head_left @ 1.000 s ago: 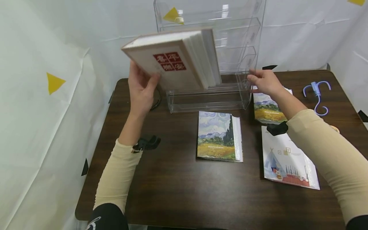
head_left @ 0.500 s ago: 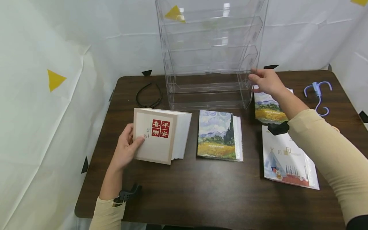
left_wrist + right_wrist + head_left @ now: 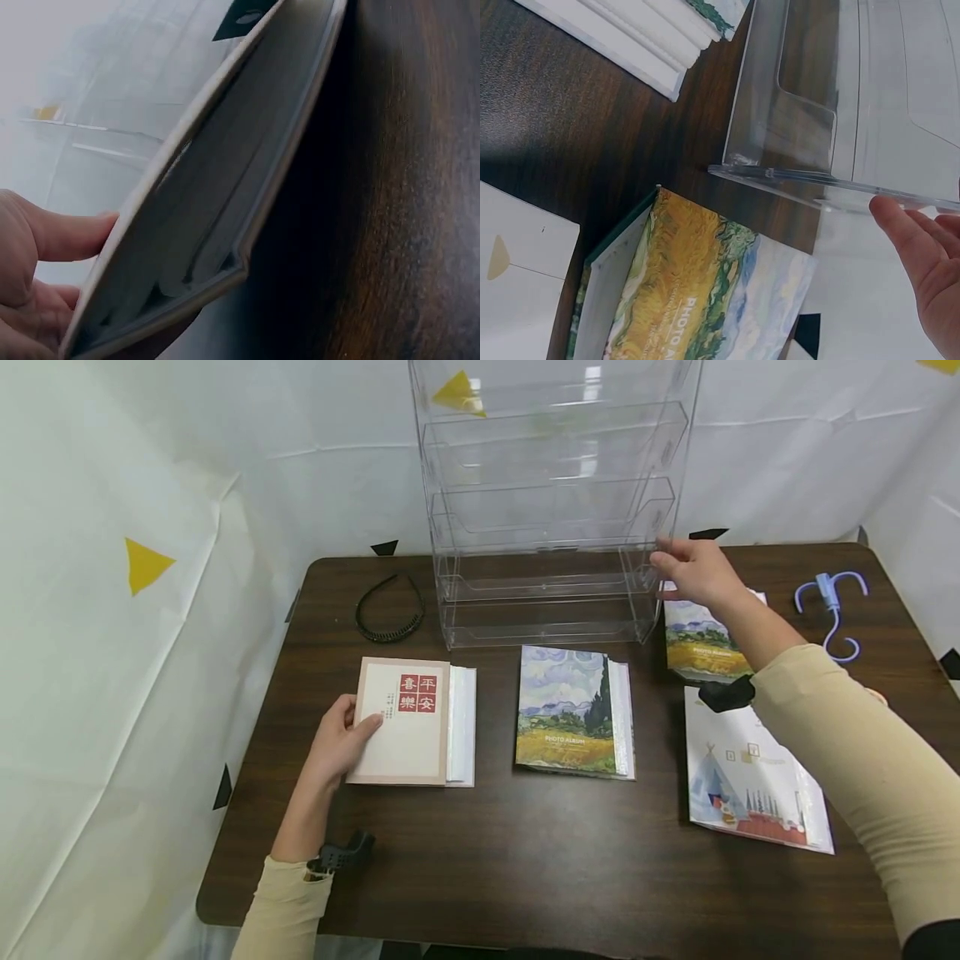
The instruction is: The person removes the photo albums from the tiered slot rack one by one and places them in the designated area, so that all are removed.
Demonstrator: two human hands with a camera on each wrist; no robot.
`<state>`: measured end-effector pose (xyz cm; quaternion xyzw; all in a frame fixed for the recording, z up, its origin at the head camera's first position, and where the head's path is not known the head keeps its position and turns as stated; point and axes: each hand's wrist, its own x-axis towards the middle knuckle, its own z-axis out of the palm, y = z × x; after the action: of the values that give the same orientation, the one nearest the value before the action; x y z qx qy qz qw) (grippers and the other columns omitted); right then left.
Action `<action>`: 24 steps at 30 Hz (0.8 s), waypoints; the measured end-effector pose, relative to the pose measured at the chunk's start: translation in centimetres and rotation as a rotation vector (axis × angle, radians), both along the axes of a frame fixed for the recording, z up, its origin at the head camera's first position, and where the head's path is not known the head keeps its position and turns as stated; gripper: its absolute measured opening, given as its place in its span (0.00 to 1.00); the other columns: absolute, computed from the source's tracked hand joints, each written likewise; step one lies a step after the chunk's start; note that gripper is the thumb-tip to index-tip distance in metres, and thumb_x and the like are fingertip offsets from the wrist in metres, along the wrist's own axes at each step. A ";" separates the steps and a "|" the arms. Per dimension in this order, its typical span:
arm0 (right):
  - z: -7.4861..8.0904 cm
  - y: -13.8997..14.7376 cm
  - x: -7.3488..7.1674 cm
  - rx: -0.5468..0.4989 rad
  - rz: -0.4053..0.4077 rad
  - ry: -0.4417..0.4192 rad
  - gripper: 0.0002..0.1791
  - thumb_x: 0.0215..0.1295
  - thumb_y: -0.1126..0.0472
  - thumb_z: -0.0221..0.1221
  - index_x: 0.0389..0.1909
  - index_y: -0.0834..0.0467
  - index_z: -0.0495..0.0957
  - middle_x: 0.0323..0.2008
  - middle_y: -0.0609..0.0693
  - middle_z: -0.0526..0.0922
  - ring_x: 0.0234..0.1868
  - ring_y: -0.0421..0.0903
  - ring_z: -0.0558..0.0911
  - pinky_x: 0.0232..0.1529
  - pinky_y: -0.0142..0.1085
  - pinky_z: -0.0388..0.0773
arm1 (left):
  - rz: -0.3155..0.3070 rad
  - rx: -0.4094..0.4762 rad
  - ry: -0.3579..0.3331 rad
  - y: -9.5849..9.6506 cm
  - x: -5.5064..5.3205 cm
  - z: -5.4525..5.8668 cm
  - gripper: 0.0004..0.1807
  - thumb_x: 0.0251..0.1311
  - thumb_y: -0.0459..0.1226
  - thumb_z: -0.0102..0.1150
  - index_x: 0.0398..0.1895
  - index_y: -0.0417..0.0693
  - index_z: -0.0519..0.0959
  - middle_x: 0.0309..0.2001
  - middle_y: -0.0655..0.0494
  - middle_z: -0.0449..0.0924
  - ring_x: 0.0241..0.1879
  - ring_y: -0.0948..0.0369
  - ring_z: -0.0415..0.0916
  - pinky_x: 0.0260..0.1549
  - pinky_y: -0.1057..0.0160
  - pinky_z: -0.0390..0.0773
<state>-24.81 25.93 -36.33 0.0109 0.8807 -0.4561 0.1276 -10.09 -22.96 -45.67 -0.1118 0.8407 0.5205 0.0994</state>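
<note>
My left hand [image 3: 341,742] holds a cream photo album [image 3: 405,735] with red character squares by its left edge. The thumb lies on the cover; in the left wrist view the other fingers are partly hidden behind the edge. In the head view the album appears flat at the table's left. My right hand [image 3: 697,572] touches the right side of a clear tiered rack [image 3: 543,633] with its fingertips; in the right wrist view the thumb [image 3: 889,217] meets the side panel from outside. A landscape-painting photo album [image 3: 564,710] lies in front of the rack.
A second landscape-painting album [image 3: 701,639] lies under the right forearm, with a white album [image 3: 750,785] nearer the front. A blue hook hanger [image 3: 829,610] is at the far right of the table [image 3: 525,877]. Behind the left album lies a black headband [image 3: 390,631].
My left hand has brought the cream album from in front of the rack down and leftward to the table, where it now appears flat. The right hand has stayed at the rack's side.
</note>
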 end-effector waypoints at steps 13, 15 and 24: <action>-0.2 -0.2 0.0 0.016 0.005 0.009 0.32 0.79 0.50 0.41 0.77 0.59 0.48 0.74 0.63 0.54 0.69 0.62 0.64 0.56 0.50 0.72 | 0.070 -0.231 -0.014 0.1 0.0 -0.9 0.26 0.64 0.41 0.63 0.61 0.37 0.70 0.42 0.40 0.77 0.35 0.50 0.74 0.28 0.60 0.74; -0.2 -0.2 0.0 0.016 0.001 0.009 0.32 0.79 0.49 0.41 0.77 0.58 0.48 0.74 0.63 0.54 0.69 0.62 0.65 0.56 0.50 0.72 | 0.073 -0.257 0.010 0.0 0.1 -0.8 0.28 0.62 0.41 0.65 0.62 0.38 0.70 0.41 0.41 0.78 0.35 0.50 0.76 0.27 0.60 0.75; -0.4 -0.3 0.0 0.029 -0.016 0.037 0.33 0.79 0.48 0.41 0.77 0.57 0.48 0.74 0.63 0.56 0.68 0.62 0.65 0.56 0.49 0.73 | 0.094 -0.354 0.077 -0.2 0.3 -0.2 0.30 0.63 0.43 0.64 0.65 0.42 0.69 0.43 0.42 0.79 0.38 0.48 0.80 0.34 0.53 0.79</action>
<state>-24.79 25.66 -36.76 0.0112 0.8894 -0.4442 0.1075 -9.82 -23.14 -45.87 -0.1465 0.9161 0.3725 0.0215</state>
